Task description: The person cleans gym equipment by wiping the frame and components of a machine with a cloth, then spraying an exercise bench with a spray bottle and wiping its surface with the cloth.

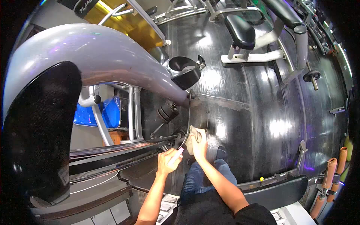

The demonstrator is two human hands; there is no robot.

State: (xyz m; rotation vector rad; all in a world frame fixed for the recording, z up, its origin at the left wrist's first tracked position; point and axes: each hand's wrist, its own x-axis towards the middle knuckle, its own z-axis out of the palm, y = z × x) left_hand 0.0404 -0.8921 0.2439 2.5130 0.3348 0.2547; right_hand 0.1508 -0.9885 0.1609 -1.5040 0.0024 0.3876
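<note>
At the lower middle of the head view, my right hand is closed on a beige cloth, which touches or lies right beside a thin dark curved bar. Just left of it and lower, my left hand is closed around a small pink and white object near the bar's lower end. What that object is cannot be made out. The bar rises toward the end of a large grey curved machine arm, beneath a black cup-shaped holder.
Dark rails run left from my hands. A black padded seat on a white frame stands at the upper right, with a weight plate beyond. A black bench pad lies at lower right, near brown foam rollers. My legs are below.
</note>
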